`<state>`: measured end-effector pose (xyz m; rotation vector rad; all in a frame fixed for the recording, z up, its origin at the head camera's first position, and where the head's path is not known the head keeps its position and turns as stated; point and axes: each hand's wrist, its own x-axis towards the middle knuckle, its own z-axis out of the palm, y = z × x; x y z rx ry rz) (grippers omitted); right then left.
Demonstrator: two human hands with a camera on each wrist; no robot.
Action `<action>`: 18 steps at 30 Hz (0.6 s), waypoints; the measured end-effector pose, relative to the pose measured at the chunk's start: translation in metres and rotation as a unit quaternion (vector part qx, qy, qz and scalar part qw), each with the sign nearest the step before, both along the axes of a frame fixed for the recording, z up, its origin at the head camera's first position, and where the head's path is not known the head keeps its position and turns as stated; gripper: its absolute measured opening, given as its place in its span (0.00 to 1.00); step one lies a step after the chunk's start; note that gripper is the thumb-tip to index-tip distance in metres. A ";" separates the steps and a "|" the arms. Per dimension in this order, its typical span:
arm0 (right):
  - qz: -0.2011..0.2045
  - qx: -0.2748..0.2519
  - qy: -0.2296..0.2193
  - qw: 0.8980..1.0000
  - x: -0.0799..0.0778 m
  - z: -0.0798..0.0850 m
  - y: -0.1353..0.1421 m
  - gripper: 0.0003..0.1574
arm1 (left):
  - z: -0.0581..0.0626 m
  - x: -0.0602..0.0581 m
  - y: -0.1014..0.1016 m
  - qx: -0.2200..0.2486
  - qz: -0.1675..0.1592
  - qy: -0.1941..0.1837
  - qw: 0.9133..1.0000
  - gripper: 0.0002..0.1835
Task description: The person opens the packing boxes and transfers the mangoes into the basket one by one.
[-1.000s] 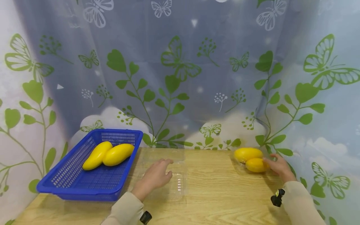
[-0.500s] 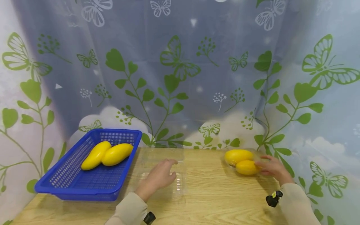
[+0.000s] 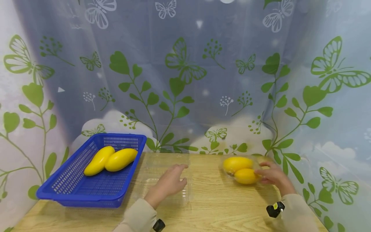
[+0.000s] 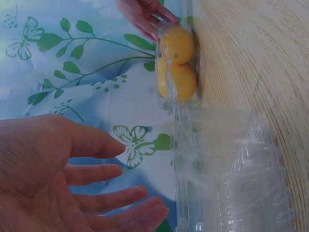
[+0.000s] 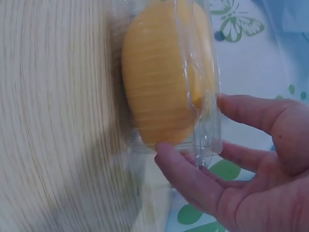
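Observation:
At the right of the table in the head view, my right hand (image 3: 272, 178) grips the right end of a clear plastic clamshell box (image 5: 207, 145) between thumb and fingers. Two yellow mangoes (image 3: 245, 176) show through its walls. In the right wrist view one fingertip lies at the box's lower corner and another along its far edge. My left hand (image 3: 170, 182) holds nothing, its fingers loosely spread above a clear, unfilled clamshell container (image 4: 231, 164). That container looks layered in the left wrist view, and the hand partly hides it in the head view.
A blue mesh basket (image 3: 78, 196) with two more yellow mangoes (image 3: 121, 159) stands at the left of the wooden table (image 3: 220, 206). A butterfly-patterned curtain (image 3: 214, 96) hangs directly behind the table and along the right side.
The right hand has moved the box with the mangoes left and slightly nearer across the table. My left hand has drifted a little to the right over the unfilled container.

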<state>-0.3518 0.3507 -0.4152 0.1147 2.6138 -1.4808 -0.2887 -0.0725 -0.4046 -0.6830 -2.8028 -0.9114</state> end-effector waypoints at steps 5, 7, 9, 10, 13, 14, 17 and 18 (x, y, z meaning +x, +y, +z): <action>0.000 0.015 -0.007 1.000 0.006 0.003 -0.011 0.46 | -0.001 0.000 0.004 0.011 -0.007 -0.013 1.000 0.25; 0.002 0.024 -0.010 1.000 0.007 0.002 -0.015 0.46 | 0.000 0.000 0.006 0.013 -0.010 -0.015 1.000 0.25; 0.008 0.035 -0.011 0.999 0.009 0.001 -0.018 0.47 | 0.000 0.000 0.008 0.018 -0.013 -0.019 1.000 0.25; 0.011 0.041 -0.012 0.999 0.010 0.001 -0.019 0.47 | 0.000 0.000 0.009 0.019 -0.015 -0.020 1.000 0.25; 0.023 0.056 -0.012 0.998 0.013 0.002 -0.023 0.47 | 0.001 0.000 0.012 0.023 -0.015 -0.027 0.999 0.25; 0.027 0.057 -0.010 0.998 0.014 0.003 -0.024 0.48 | 0.001 0.000 0.013 0.024 -0.014 -0.029 0.999 0.25; 0.037 0.058 -0.011 0.998 0.016 0.005 -0.029 0.48 | 0.002 0.001 0.015 0.026 -0.017 -0.026 0.999 0.25; 0.038 0.058 -0.013 0.998 0.017 0.005 -0.030 0.48 | 0.002 0.001 0.015 0.026 -0.018 -0.025 0.999 0.25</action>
